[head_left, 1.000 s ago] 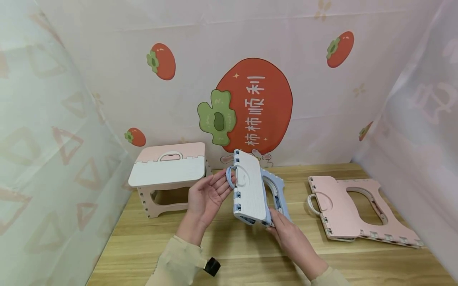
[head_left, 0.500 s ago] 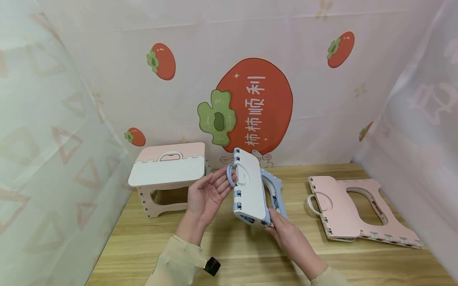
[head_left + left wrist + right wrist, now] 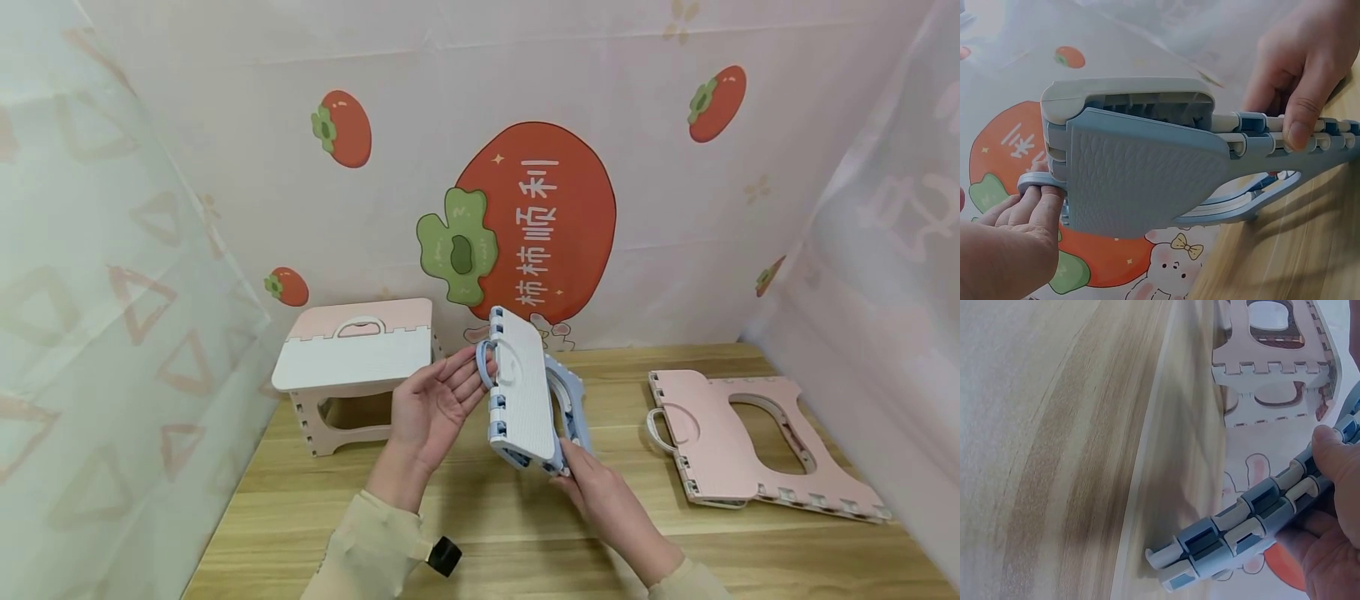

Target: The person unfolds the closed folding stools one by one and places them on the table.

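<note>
A blue-and-white folding stool (image 3: 527,392), folded nearly flat, is held tilted above the wooden table. My right hand (image 3: 617,502) grips its hinged leg edge, the thumb lying on the hinge knuckles (image 3: 1260,509) in the right wrist view. Palm up, my left hand (image 3: 431,415) has its fingers extended through the stool's blue carry handle (image 3: 1040,180). Those fingers stay straight, not curled round it. In the left wrist view the blue textured seat half (image 3: 1141,175) faces the camera, with a narrow gap under the white half.
A pink-and-white folding stool (image 3: 352,358) stands unfolded at the back left. Another pink one (image 3: 720,442) lies folded flat on the right of the wooden table (image 3: 517,558). Printed cloth walls (image 3: 405,108) enclose the back and sides.
The stool's blue leg part has swung slightly left, and its white top has risen a little. The right hand has shifted slightly left with it; the left hand is nearly still.
</note>
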`<state>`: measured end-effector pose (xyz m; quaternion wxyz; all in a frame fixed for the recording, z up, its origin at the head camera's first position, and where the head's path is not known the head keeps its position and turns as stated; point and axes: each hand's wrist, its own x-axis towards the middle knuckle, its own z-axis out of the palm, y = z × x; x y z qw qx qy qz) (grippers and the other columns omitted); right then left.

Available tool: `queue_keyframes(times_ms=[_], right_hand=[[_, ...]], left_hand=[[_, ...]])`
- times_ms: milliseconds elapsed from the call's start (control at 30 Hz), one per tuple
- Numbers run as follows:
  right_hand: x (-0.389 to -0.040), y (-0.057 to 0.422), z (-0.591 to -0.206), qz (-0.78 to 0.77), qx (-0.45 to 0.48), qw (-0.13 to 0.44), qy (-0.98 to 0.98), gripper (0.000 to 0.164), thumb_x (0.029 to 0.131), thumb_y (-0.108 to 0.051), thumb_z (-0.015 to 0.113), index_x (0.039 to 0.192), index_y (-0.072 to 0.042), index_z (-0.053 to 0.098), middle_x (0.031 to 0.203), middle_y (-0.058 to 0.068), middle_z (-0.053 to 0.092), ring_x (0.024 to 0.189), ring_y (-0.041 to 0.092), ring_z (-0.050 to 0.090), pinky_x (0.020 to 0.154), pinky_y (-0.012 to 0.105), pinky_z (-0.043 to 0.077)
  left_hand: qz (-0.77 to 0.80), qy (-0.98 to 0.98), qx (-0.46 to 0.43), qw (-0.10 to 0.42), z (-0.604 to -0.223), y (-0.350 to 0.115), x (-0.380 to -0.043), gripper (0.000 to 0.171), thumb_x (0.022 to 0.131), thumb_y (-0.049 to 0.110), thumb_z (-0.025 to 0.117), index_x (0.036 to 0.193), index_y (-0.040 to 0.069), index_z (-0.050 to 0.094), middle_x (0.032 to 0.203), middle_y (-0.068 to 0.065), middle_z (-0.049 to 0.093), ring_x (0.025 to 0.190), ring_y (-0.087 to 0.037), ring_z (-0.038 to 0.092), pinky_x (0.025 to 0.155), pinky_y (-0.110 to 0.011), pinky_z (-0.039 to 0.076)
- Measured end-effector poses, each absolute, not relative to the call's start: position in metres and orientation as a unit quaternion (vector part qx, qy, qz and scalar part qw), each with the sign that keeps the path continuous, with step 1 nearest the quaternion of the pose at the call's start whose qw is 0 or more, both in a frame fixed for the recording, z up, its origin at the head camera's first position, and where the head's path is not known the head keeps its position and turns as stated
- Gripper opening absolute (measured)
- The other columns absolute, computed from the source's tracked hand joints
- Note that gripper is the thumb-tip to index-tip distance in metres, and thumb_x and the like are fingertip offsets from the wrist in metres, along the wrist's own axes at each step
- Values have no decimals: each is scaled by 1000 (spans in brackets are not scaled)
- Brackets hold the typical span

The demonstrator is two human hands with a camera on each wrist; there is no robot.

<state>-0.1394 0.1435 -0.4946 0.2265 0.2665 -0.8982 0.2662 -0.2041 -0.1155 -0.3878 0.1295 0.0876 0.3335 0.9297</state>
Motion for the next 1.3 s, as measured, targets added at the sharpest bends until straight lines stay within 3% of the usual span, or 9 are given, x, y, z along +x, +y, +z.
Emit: queue_keyframes(times_ms=[733, 1300], right_hand=[[-139, 136, -487, 313, 249, 172, -900, 60, 87, -10, 80, 141, 1, 55, 126, 18, 69, 111, 32, 70, 87, 46, 60], [-141, 135, -482, 390, 235, 96, -885, 57, 91, -14, 77, 142, -7, 55, 129, 15, 69, 112, 28, 70, 85, 44, 61]], left_hand=[[918, 343, 131, 151, -369, -111, -203, 54, 109, 23, 30, 153, -8, 37, 158, -27, 38, 136, -36, 52, 117, -43, 39], [908, 356, 155, 158, -355, -103, -200, 55, 109, 23, 29, 155, -7, 34, 158, -27, 37, 141, -38, 47, 118, -42, 39]])
